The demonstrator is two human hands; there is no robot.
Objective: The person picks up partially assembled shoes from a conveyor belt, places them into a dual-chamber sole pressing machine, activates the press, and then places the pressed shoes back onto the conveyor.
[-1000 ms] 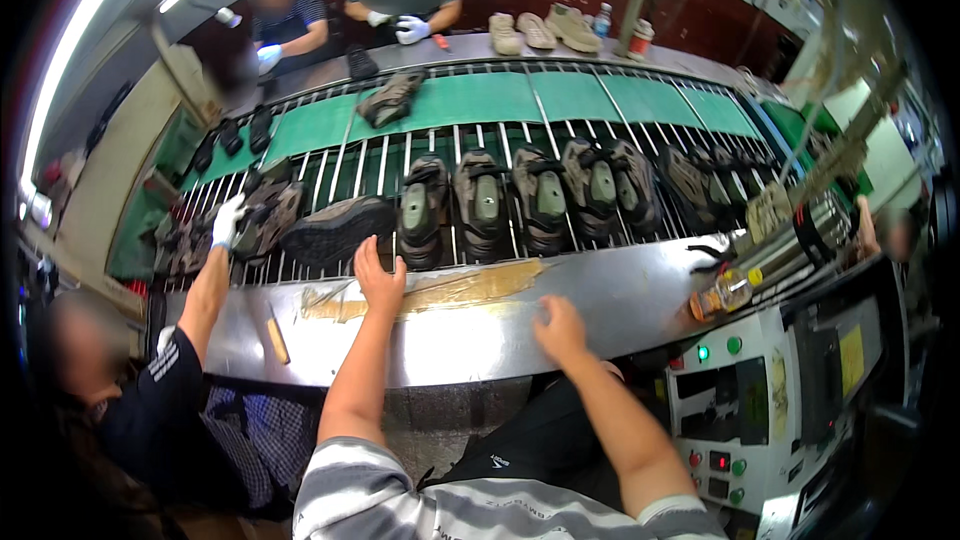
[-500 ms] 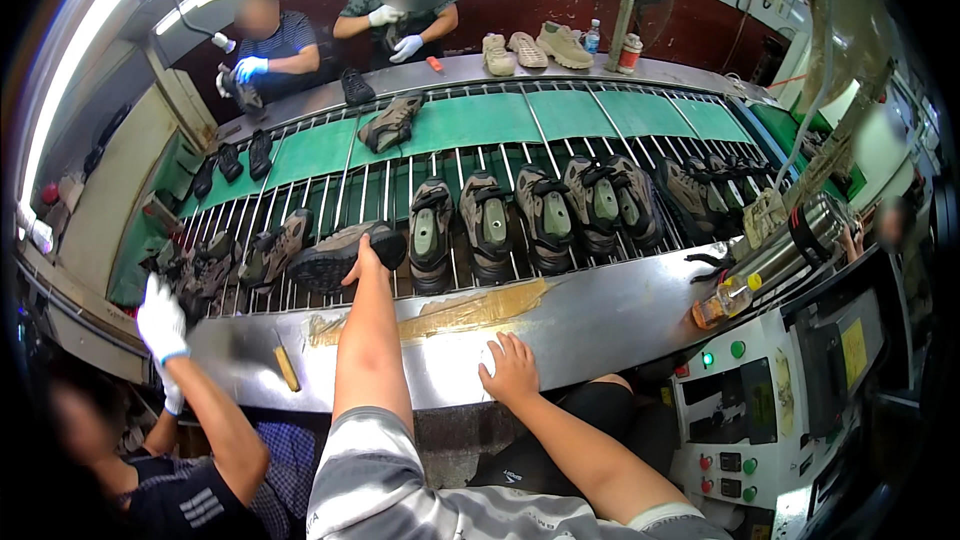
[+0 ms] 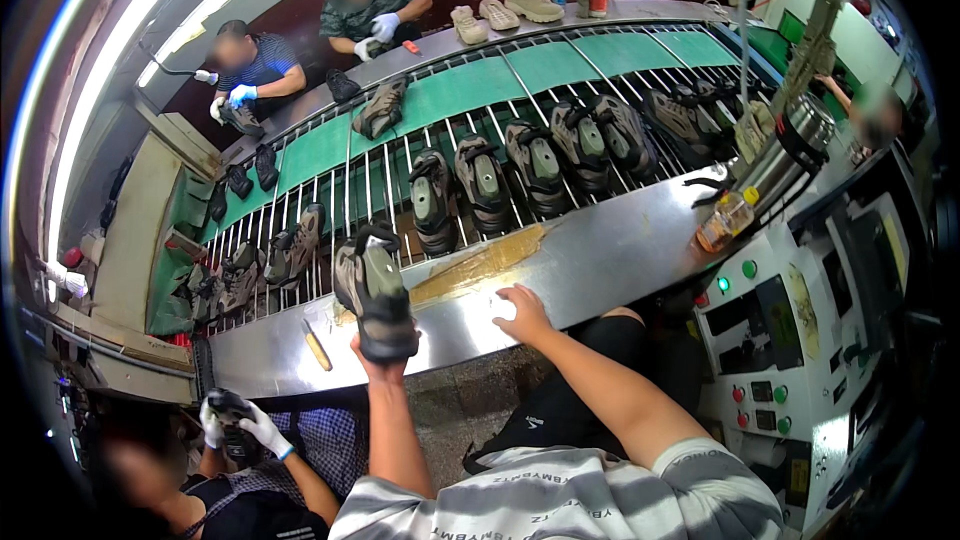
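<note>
My left hand [image 3: 378, 370] grips a brown and black shoe [image 3: 372, 285] from below at its heel. The shoe is tilted up over the metal ledge, its opening and pale green insole facing me; the fingers beneath it are partly hidden. My right hand [image 3: 525, 317] rests at the ledge's near edge with fingers apart, holding nothing. Beyond the ledge, several similar shoes stand on the rods of a conveyor, the nearest being a laced shoe [image 3: 433, 202] just right of the held one. A yellow-handled tool [image 3: 317, 348] lies on the ledge to the left of the held shoe.
Brown tape [image 3: 480, 262] covers part of the metal ledge [image 3: 590, 275]. A steel flask [image 3: 800, 135] and a bottle [image 3: 727, 220] stand at the right, above a control panel [image 3: 750, 340]. A co-worker's gloved hands [image 3: 265, 430] hold a dark shoe at lower left; two people sit across the conveyor.
My left hand has lifted the shoe off the rods, brought it nearer and turned its opening toward me. The lower-left co-worker's hands have drawn back and now hold a shoe. The view has shifted.
</note>
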